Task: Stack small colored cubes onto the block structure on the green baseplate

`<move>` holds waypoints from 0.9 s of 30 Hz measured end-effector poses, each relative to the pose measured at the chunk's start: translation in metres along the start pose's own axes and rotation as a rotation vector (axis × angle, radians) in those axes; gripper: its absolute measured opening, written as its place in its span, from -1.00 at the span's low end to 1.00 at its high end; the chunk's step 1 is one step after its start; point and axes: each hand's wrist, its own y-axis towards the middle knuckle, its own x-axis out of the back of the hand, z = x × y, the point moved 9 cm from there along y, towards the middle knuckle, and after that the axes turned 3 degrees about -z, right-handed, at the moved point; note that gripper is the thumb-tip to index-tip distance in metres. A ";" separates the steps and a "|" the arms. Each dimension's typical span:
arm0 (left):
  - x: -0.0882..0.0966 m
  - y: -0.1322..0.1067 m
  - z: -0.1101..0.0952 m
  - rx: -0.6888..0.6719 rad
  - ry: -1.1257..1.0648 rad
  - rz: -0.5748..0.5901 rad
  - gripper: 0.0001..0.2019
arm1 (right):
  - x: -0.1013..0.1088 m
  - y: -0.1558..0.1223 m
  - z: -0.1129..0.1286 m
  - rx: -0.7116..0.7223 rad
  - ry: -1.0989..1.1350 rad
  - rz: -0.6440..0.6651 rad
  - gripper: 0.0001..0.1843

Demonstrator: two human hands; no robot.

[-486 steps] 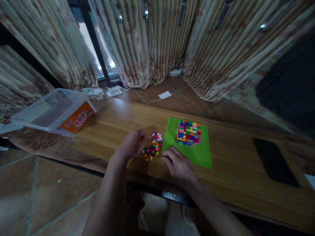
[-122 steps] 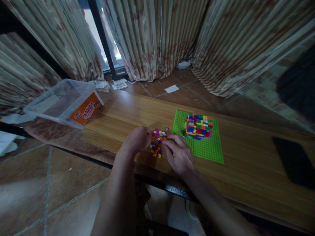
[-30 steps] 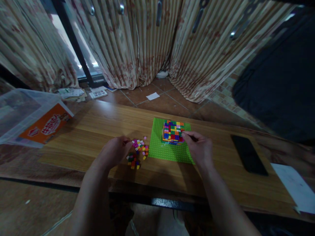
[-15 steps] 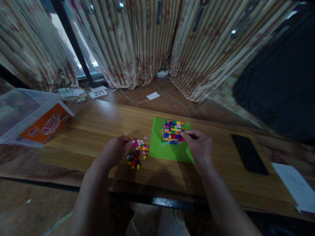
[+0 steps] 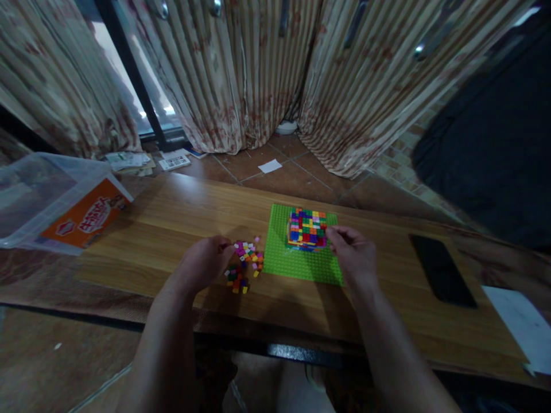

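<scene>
A green baseplate point(image 5: 297, 265) lies on the wooden table point(image 5: 172, 218). On it stands a block of many-coloured small bricks point(image 5: 306, 228). My right hand point(image 5: 353, 256) is pinched at the block's right side, fingertips touching it; what they hold is too small to make out. My left hand point(image 5: 205, 265) rests curled on the table, its fingertips at the left edge of a loose pile of small coloured bricks point(image 5: 244, 266) just left of the baseplate.
A clear plastic tub with an orange label point(image 5: 55, 203) lies tipped at the table's left end. A black phone point(image 5: 441, 271) and white paper point(image 5: 519, 327) lie at the right. Curtains point(image 5: 258, 69) hang behind, and a dark shape fills the upper right.
My right hand went from the loose pile to the brick block and stays pinched at its right side. The left hand has stayed by the pile, which has grown smaller.
</scene>
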 end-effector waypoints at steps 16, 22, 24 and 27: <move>0.002 -0.002 -0.008 -0.039 0.019 0.015 -0.72 | -0.006 -0.001 -0.013 -0.110 0.114 0.019 -0.66; 0.002 -0.003 -0.008 -0.031 0.045 0.010 -0.70 | -0.005 0.003 -0.014 -0.066 0.090 0.053 -0.70; 0.003 -0.004 -0.008 -0.030 0.052 0.012 -0.70 | -0.005 0.004 -0.015 -0.056 0.087 0.057 -0.71; 0.003 -0.005 -0.009 -0.024 0.079 0.013 -0.69 | -0.005 0.004 -0.016 -0.044 0.082 0.069 -0.71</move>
